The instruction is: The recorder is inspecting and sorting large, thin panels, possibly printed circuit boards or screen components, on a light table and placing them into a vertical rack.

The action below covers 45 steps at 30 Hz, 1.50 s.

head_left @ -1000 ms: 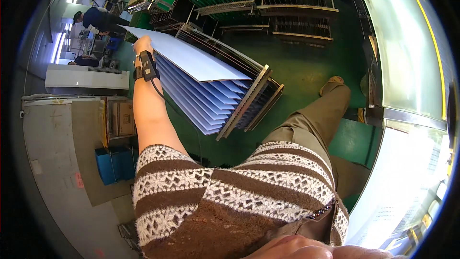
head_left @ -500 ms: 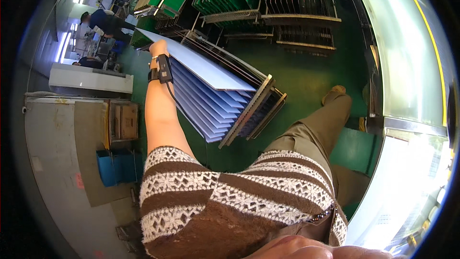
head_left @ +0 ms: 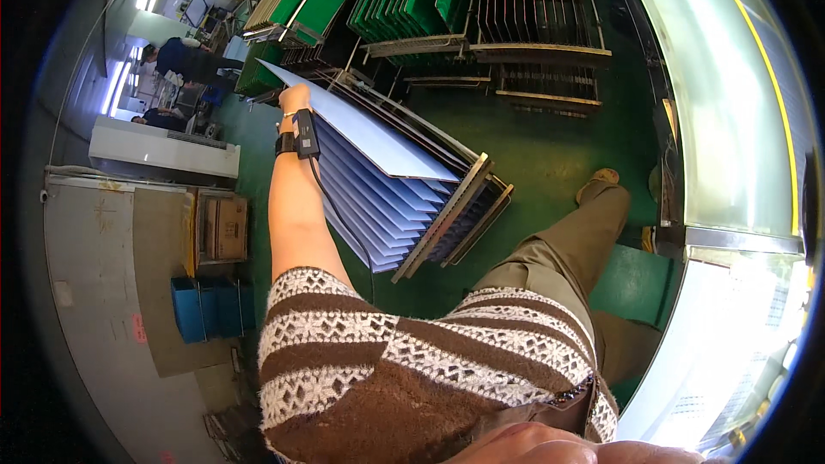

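Reaching out ahead, my left hand [head_left: 294, 97] is closed on the edge of a pale blue panel [head_left: 369, 137]. This panel is the topmost one in view and lies at a slant over a rack [head_left: 447, 219]. Below it, several more pale blue panels [head_left: 361, 198] stand fanned out in the rack's slots. My left fingertips are partly hidden behind the panel edge. On my left wrist sits a black strap with a small box [head_left: 306, 133] and a cable. My right hand is out of view.
Racks of green boards [head_left: 421, 0] stand farther ahead, with a wire-slotted rack [head_left: 537, 51] beside them. A glossy machine surface [head_left: 713, 103] runs along the right. At left are a white cabinet [head_left: 94, 266], a cardboard box [head_left: 228, 228] and blue bins [head_left: 206, 309]. A person [head_left: 185, 60] stands at far left.
My left hand, still on the panel, has shifted slightly right and toward me. The panel's far corner has moved slightly the same way. The whole view has also shifted a little.
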Tool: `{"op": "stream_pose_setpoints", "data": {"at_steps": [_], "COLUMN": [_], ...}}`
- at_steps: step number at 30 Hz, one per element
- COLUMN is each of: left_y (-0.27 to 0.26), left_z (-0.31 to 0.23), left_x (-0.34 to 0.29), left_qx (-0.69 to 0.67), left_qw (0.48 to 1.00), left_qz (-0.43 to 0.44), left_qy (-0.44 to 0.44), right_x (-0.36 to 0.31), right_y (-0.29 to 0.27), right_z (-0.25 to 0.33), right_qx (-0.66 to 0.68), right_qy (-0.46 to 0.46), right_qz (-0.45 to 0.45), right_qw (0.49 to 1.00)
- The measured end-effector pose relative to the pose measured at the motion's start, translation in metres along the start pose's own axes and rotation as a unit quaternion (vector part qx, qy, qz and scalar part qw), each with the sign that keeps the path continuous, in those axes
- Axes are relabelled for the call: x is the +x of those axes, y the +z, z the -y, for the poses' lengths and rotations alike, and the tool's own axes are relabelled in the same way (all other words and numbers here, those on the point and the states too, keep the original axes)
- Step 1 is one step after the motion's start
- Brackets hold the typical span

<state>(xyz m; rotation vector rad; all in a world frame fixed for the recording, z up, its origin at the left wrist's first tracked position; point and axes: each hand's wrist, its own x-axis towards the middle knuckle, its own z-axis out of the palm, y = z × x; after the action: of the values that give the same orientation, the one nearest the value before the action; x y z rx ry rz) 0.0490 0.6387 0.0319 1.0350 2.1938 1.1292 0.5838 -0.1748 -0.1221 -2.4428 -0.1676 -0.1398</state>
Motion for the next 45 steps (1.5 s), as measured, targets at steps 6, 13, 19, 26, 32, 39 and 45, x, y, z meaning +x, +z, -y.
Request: {"op": "stream_pose_setpoints", "data": {"at_steps": [6, 13, 19, 26, 32, 39, 45], "left_y": [0.022, 0.013, -0.015, -0.028, -0.025, -0.034, -0.037], "left_z": [0.019, -0.004, -0.018, -0.026, -0.032, -0.044, -0.052], "left_x": [0.032, 0.019, 0.024, 0.022, 0.030, 0.015, -0.022], "left_qx": [0.422, 0.266, 0.215, 0.130, 0.639, 0.571, 0.199], "left_qw": [0.888, 0.946, 0.924, 0.926, 0.566, 0.684, 0.922], "left_qz": [0.085, 0.131, 0.270, 0.322, 0.218, 0.271, 0.280], "left_qy": [0.165, 0.129, 0.164, 0.149, 0.473, 0.363, 0.178], "right_x": [-0.004, -0.008, -0.010, -0.010, -0.009, -0.005, -0.003], "right_y": [-0.007, -0.011, -0.011, -0.012, -0.015, -0.026, -0.027], "right_z": [0.000, -0.003, -0.004, -0.006, -0.007, -0.004, -0.004], "right_qx": [0.001, 0.003, -0.002, -0.003, -0.005, -0.003, -0.005], "right_qy": [0.001, 0.000, 0.008, 0.011, 0.014, 0.018, 0.013], "right_qz": [-0.019, -0.023, -0.025, -0.024, -0.025, -0.028, -0.028], "right_qw": [1.000, 1.000, 1.000, 1.000, 1.000, 0.999, 1.000]}}
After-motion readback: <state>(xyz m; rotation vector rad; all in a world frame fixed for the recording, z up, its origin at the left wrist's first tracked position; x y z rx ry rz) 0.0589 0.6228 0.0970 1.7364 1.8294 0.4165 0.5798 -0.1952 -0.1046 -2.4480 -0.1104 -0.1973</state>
